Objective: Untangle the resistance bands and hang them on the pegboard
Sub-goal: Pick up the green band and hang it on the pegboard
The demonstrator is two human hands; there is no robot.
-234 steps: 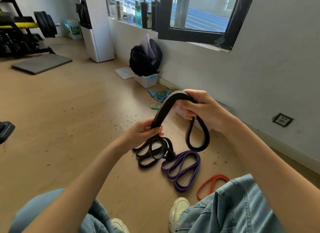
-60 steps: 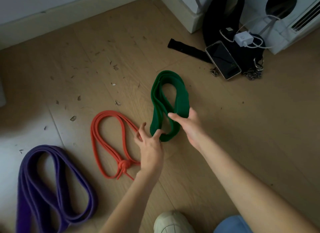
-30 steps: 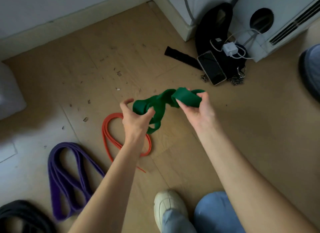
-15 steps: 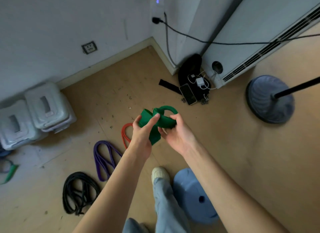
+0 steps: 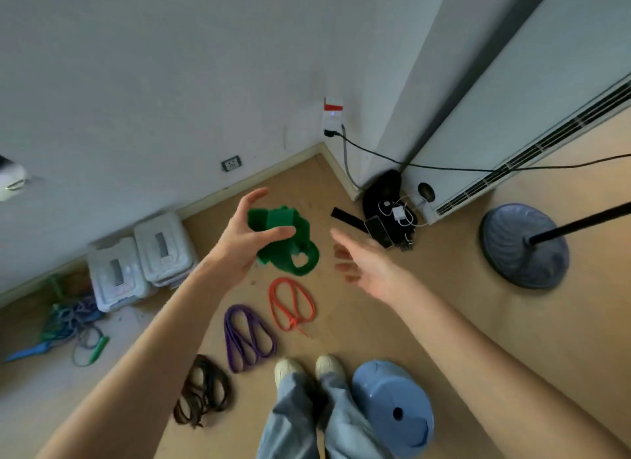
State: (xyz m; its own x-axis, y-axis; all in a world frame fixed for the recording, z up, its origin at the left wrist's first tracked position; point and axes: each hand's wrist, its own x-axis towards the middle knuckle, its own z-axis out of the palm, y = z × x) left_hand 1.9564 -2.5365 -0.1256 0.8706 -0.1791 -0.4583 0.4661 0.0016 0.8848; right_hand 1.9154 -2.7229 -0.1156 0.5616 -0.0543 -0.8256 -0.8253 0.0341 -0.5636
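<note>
Hands out front: our left hand (image 5: 244, 243) cups the bunched green band (image 5: 285, 241) with loosely spread fingers, right hand (image 5: 367, 265) open, blurred; red band (image 5: 290, 305) on floor (image 5: 444, 315).

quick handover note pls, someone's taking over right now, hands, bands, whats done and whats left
Left hand: fingers spread, partly around the bunched green band; grip looks loose, contact unclear.
Right hand: open, holds nothing, apart from the green band.
On the floor, in a row: red band with a knot at its near end, purple band in loops, black band in a coil.
Done: nothing hung; no pegboard in view.
Left: finish freeing the green band, undo the red knot, check purple and black, then find the pegboard and hang all four.
</note>
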